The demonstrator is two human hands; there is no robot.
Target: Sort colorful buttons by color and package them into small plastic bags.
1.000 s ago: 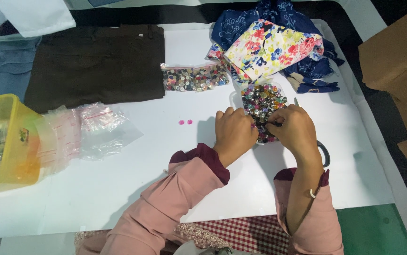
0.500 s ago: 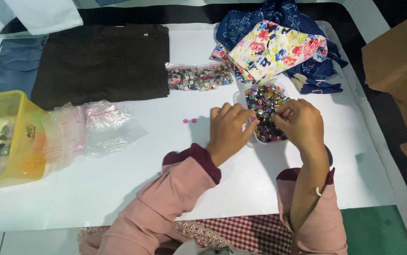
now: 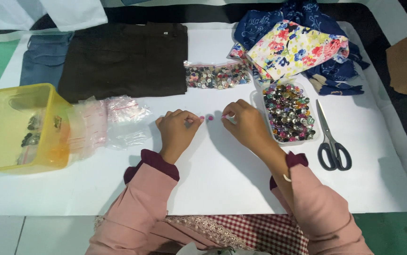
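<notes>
My left hand [image 3: 177, 130] rests on the white sheet [image 3: 222, 179], fingers curled, its fingertips pinching a small pink button [image 3: 202, 118]. My right hand [image 3: 243, 125] is just to the right, pinching another pink button [image 3: 223, 116] at its fingertips. Between the two hands a third pink button [image 3: 210, 117] lies on the sheet. Just right of my right hand is a clear tray [image 3: 258, 105] full of mixed coloured buttons.
Black-handled scissors [image 3: 331, 141] lie right of the tray. A zip bag of buttons [image 3: 216, 75] sits behind the hands, below dark trousers [image 3: 123, 59]. Floral and blue fabrics [image 3: 297, 47] are at back right. A yellow tub [image 3: 14, 125] and small plastic bags [image 3: 113, 120] are at left.
Both hands have left the button tray and moved left to the pink buttons on the sheet. My right hand has brought a third pink button.
</notes>
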